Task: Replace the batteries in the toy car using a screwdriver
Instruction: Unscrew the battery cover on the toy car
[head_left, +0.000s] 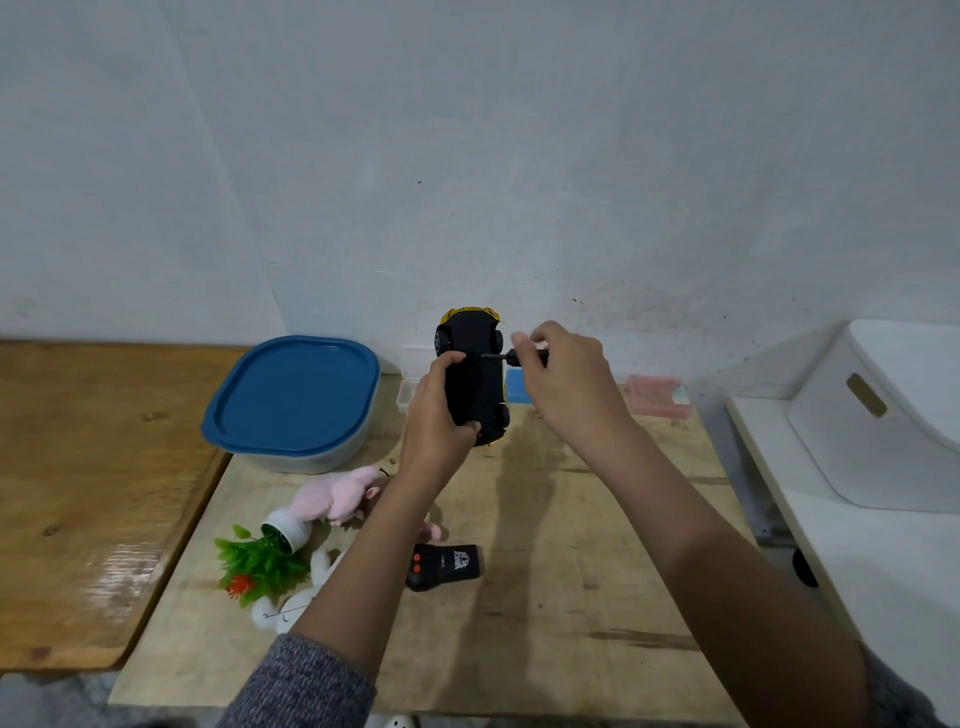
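A yellow toy car is held up on end above the table, its black underside facing me. My left hand grips it from the left side, thumb across the chassis. My right hand pinches a small black screwdriver held level, its tip touching the car's underside near the upper wheels. The black remote control with red buttons lies flat on the wooden table near me.
A blue-lidded container stands at the left. A pink plush, a tipped white pot with a green plant and a white plush lie front left. Small clear, blue and pink boxes line the wall. White furniture stands to the right.
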